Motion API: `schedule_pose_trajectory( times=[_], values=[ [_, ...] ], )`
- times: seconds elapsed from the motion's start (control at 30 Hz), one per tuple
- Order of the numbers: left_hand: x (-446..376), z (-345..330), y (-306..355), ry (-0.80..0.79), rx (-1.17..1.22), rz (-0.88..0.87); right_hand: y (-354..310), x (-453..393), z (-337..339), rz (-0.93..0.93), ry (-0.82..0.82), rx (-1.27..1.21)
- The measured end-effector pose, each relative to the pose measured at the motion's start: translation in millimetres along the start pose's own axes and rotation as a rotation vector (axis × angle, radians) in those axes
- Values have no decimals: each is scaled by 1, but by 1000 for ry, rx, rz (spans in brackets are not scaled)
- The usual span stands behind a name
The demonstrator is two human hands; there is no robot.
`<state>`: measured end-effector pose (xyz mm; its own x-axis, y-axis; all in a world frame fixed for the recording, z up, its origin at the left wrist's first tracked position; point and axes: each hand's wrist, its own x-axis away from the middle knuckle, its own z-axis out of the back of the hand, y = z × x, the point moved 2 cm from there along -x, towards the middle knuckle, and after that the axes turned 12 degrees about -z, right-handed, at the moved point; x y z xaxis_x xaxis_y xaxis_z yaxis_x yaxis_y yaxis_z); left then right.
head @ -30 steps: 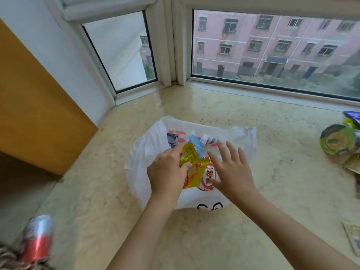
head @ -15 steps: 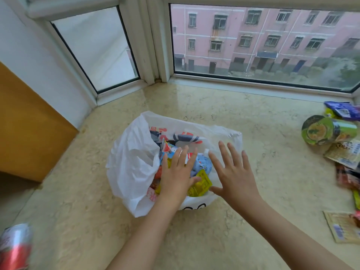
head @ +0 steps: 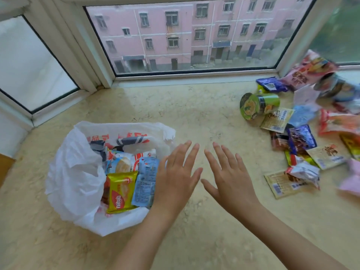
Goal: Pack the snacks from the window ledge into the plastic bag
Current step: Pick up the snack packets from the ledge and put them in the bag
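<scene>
A white plastic bag (head: 74, 178) lies open on the marble window ledge (head: 194, 114) at the left. Inside it are a yellow wafer pack (head: 119, 191), a pale blue packet (head: 145, 182) and other snacks. My left hand (head: 175, 176) hovers at the bag's right edge with fingers straight and holds nothing. My right hand (head: 229, 176) is just beside it over the bare ledge, also flat and empty. A pile of snack packets (head: 303, 137) lies at the right, with a green cup of noodles (head: 257, 106) on its side at the pile's near-left edge.
Window frames and glass close the ledge at the back and left. A large pink snack bag (head: 307, 73) leans in the right corner. A flat beige packet (head: 282, 184) is the closest snack to my right hand. Bare marble lies between bag and pile.
My left hand has let go of the yellow pack, which now lies in the bag, and come out of the bag. Both hands have moved right as the view swung toward the snack pile.
</scene>
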<state>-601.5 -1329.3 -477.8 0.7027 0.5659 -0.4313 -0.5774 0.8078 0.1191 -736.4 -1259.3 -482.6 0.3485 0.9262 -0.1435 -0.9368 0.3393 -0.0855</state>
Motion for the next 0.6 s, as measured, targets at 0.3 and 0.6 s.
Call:
schedule_pose_trajectory(
  times=[0.3,0.6],
  values=[
    [-50,-73,125,-210,79,-188,166,55,-3,-238,-105,61],
    [-100,-170,235,-410,179,-270,307,72,-23,-359,-196,31]
  ],
)
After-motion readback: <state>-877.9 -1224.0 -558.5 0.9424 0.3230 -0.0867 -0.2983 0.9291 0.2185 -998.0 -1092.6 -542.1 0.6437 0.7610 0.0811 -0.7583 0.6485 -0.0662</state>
